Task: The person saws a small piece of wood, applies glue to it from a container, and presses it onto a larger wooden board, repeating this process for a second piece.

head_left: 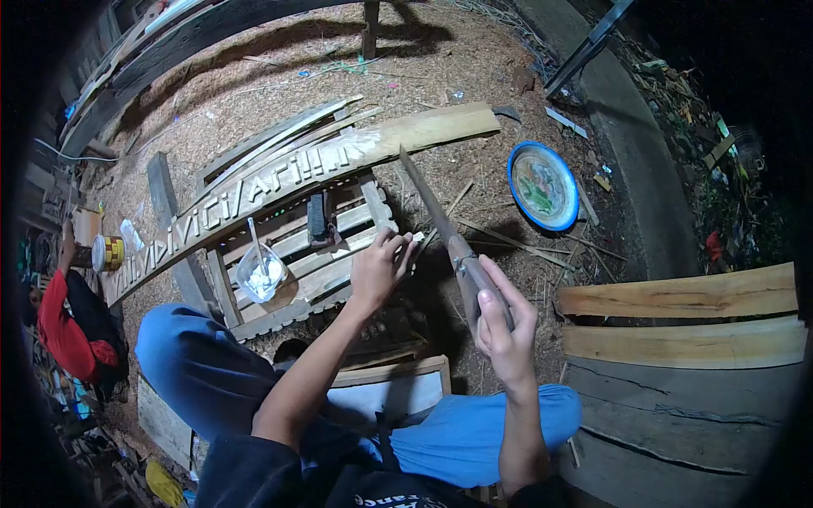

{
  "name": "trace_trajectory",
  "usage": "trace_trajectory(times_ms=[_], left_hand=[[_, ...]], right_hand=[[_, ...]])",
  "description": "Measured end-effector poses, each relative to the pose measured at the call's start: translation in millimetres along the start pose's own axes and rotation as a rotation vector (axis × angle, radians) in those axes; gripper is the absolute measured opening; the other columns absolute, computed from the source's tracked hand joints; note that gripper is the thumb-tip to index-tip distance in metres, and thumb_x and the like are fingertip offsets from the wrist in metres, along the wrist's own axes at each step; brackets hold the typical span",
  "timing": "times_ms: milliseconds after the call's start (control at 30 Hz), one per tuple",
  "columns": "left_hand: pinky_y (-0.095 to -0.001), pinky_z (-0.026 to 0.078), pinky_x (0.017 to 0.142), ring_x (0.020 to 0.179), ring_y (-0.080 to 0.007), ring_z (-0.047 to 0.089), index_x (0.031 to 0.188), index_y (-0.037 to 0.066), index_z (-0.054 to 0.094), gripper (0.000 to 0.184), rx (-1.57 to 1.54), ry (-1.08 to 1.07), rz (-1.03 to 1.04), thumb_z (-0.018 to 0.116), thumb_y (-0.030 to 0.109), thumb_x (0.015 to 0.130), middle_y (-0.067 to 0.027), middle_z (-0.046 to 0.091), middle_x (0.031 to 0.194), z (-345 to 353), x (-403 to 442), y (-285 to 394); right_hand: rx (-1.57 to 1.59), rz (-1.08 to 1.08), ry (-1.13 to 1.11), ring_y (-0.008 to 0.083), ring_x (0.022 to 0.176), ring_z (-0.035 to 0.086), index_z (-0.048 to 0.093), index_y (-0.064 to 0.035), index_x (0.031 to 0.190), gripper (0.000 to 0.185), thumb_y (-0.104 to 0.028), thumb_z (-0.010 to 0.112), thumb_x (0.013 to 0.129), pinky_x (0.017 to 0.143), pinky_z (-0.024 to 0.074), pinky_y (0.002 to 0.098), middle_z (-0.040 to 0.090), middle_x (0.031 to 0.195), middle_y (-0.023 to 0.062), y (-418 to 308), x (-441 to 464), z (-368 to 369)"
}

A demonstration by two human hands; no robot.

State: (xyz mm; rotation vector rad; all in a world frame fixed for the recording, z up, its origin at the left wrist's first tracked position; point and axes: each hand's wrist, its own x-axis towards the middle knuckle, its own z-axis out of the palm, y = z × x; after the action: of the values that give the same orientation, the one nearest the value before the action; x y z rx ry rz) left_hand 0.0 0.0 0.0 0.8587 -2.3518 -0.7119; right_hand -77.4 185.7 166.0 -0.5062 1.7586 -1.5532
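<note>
My right hand is closed around the wooden handle of a long machete. Its blade points up and away, the tip near the lower edge of a long pale board. Raised wooden letters run along the left and middle of that board. In my left hand, closed in a pinch beside the blade, is a small pale wood piece. Left of this hand, a clear plastic tub of white paste with a stick in it sits on a slatted wooden frame. A dark block lies there too.
A blue-rimmed round tray lies on the shavings-covered ground at right. Two planks rest on grey boards at lower right. Another person in a red sleeve is at far left, near a yellow-banded can.
</note>
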Motion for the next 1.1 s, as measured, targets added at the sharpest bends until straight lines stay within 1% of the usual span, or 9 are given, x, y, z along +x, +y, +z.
trace_trajectory(times_ms=[67, 100, 167, 567, 600, 867, 967, 1033, 1100], left_hand=[[-0.0410, 0.053, 0.059, 0.068, -0.0310, 0.068, 0.097, 0.014, 0.076, 0.017, -0.021, 0.037, 0.003, 0.071, 0.029, 0.093, -0.0063, 0.065, 0.090, 4.2, -0.3, 4.3], [-0.0410, 0.053, 0.059, 0.068, -0.0310, 0.068, 0.097, 0.014, 0.076, 0.017, 0.064, 0.037, 0.050, 0.071, 0.029, 0.093, -0.0063, 0.065, 0.090, -22.5, 13.0, -20.1], [-0.0414, 0.053, 0.058, 0.067, -0.0311, 0.067, 0.097, 0.014, 0.076, 0.017, 0.059, 0.042, 0.045, 0.071, 0.029, 0.093, -0.0061, 0.065, 0.089, -19.9, 10.6, -16.8], [-0.0415, 0.053, 0.055, 0.064, -0.0318, 0.067, 0.096, 0.013, 0.076, 0.019, -0.004, 0.038, -0.006, 0.070, 0.031, 0.093, -0.0062, 0.065, 0.090, 1.5, -0.1, -6.0], [-0.0424, 0.052, 0.051, 0.063, -0.0306, 0.067, 0.095, 0.013, 0.074, 0.020, 0.004, 0.046, 0.025, 0.069, 0.033, 0.093, -0.0063, 0.065, 0.091, 1.6, 0.5, -7.1], [-0.0442, 0.050, 0.052, 0.063, -0.0328, 0.065, 0.096, 0.013, 0.071, 0.018, -0.031, 0.030, 0.041, 0.070, 0.030, 0.093, -0.0074, 0.063, 0.090, -2.3, 1.7, -8.6], [-0.0456, 0.049, 0.052, 0.062, -0.0338, 0.064, 0.096, 0.013, 0.071, 0.016, -0.038, 0.015, 0.051, 0.070, 0.029, 0.093, -0.0083, 0.062, 0.090, -1.5, 0.7, -6.4], [-0.0438, 0.051, 0.056, 0.066, -0.0336, 0.066, 0.107, 0.015, 0.073, 0.019, -0.009, -0.036, 0.027, 0.072, 0.024, 0.091, -0.0082, 0.063, 0.094, -4.5, 1.9, -5.6], [-0.0448, 0.051, 0.057, 0.067, -0.0345, 0.066, 0.109, 0.015, 0.072, 0.020, -0.004, -0.056, 0.017, 0.072, 0.023, 0.091, -0.0089, 0.063, 0.096, -2.6, 0.4, -6.1]], right_hand=[[-0.057, -0.158, 0.056, 0.0174, 0.117, 0.060, 0.053, 0.0063, 0.140, 0.048, -0.018, 0.061, 0.100, 0.101, 0.0458, 0.0301, 0.065, 0.129, 0.0169, 10.6, 3.8, -0.6], [0.035, -0.186, 0.047, 0.0174, 0.117, 0.060, 0.053, 0.0063, 0.140, 0.048, -0.018, 0.061, 0.100, 0.101, 0.0458, 0.0301, 0.065, 0.129, 0.0169, 26.2, 14.2, 24.9], [-0.025, -0.141, 0.024, 0.0190, 0.118, 0.060, 0.053, 0.0075, 0.139, 0.047, -0.018, 0.060, 0.101, 0.102, 0.0454, 0.0317, 0.064, 0.131, 0.0182, 36.7, 14.5, 25.4], [-0.129, -0.083, -0.007, 0.0203, 0.119, 0.061, 0.055, 0.0085, 0.136, 0.044, -0.019, 0.059, 0.101, 0.103, 0.0455, 0.0316, 0.065, 0.130, 0.0198, 36.1, 10.3, 17.0], [-0.161, -0.097, -0.009, 0.0203, 0.120, 0.061, 0.056, 0.0083, 0.136, 0.044, -0.018, 0.059, 0.101, 0.103, 0.0454, 0.0316, 0.065, 0.130, 0.0199, 38.5, 12.1, 18.6], [-0.250, -0.129, -0.002, 0.0215, 0.119, 0.063, 0.056, 0.0069, 0.137, 0.043, -0.018, 0.059, 0.101, 0.102, 0.0465, 0.0325, 0.066, 0.129, 0.0205, 46.9, 18.4, 17.7], [-0.295, -0.224, -0.008, 0.0222, 0.119, 0.063, 0.056, 0.0059, 0.136, 0.043, -0.018, 0.059, 0.101, 0.101, 0.0469, 0.0330, 0.067, 0.127, 0.0208, 48.0, 20.0, 20.3], [-0.272, -0.208, -0.014, 0.0224, 0.120, 0.063, 0.056, 0.0046, 0.137, 0.043, -0.018, 0.059, 0.100, 0.101, 0.0468, 0.0333, 0.067, 0.127, 0.0211, 47.6, 21.1, 19.6], [-0.266, -0.226, -0.017, 0.0226, 0.120, 0.063, 0.057, 0.0040, 0.136, 0.042, -0.017, 0.060, 0.100, 0.101, 0.0469, 0.0334, 0.067, 0.127, 0.0217, 50.9, 17.2, 18.5]])
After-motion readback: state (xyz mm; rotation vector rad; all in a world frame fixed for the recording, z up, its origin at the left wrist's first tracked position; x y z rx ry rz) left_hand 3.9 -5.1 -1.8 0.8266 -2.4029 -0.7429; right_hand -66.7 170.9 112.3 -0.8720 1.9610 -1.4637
